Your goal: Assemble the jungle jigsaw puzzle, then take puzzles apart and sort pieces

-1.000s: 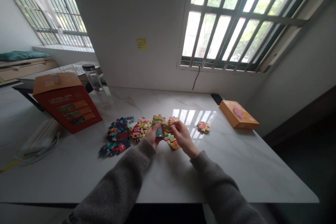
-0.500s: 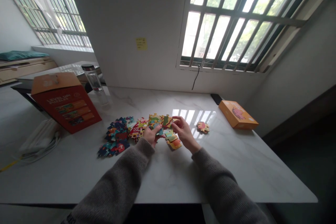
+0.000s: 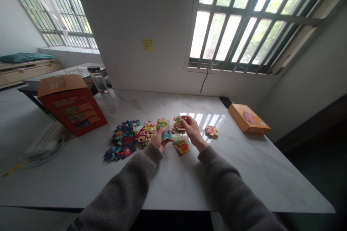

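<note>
My left hand (image 3: 159, 138) is closed on light blue and yellow puzzle pieces (image 3: 166, 133), its thumb lying on top. To the right, my right hand (image 3: 192, 130) pinches a green and brown puzzle piece (image 3: 178, 121) between thumb and fingertips. Below and between the hands, more yellow and orange puzzle pieces (image 3: 182, 148) lie on the table. Left of my left hand is a heap of red and yellow puzzle pieces (image 3: 142, 134), partly hidden by that hand. Beside it spreads a pile of dark blue puzzle pieces (image 3: 121, 140). A small pink and yellow stack of puzzle pieces (image 3: 211, 131) sits farther right.
A tall red puzzle box (image 3: 72, 104) stands at the left, near a glass bottle (image 3: 99, 82) and a white power strip with cables (image 3: 45, 144). On the right lie an orange box (image 3: 248, 119) and a dark phone-like object (image 3: 225, 102). The marble-patterned table (image 3: 173, 184) ends before me.
My right hand has drawn its puzzle piece away from the pieces in my left hand, leaving a gap. The whole view has shifted slightly.
</note>
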Tool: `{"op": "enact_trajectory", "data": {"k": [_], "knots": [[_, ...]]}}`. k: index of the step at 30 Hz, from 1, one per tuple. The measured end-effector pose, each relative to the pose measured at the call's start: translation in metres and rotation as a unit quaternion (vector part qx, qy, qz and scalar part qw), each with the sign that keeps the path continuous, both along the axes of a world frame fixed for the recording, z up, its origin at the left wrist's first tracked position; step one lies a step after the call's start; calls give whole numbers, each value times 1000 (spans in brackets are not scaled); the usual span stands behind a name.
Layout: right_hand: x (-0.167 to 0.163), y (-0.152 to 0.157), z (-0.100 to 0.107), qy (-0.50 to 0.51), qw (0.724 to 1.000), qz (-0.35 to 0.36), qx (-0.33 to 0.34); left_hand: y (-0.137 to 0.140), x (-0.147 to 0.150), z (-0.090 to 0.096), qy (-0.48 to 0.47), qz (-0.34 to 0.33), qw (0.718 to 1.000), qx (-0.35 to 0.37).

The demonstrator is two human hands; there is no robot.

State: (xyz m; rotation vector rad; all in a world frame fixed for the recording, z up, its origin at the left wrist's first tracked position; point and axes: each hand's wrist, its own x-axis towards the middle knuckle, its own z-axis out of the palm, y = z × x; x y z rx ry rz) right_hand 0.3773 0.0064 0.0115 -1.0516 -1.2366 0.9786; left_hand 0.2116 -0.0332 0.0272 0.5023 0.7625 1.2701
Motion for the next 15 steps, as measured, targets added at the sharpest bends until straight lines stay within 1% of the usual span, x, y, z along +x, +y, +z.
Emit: {"op": "enact_trajectory", "data": {"k": [3,5,7,11,13,14,15], "knots": [[16,21,-5,-92,994,-56,-15,2,-5,4,-53,0,998,-24],[23,31,-10,-148,986,-74,-17,3,-7,5,-57,14,998,-24],[27,37,-15,-178,980,-88,-14,4,-6,4,-43,26,998,-21],[28,35,-16,-229,965,-131,5,6,-4,-2,-8,45,999,-14],[26,27,-11,-256,952,-162,31,7,-4,-4,7,52,999,-1],[24,22,-7,-269,948,-167,48,7,-4,-5,14,55,998,9],[21,16,-3,-275,947,-153,62,7,-4,-6,22,56,998,19]]}}
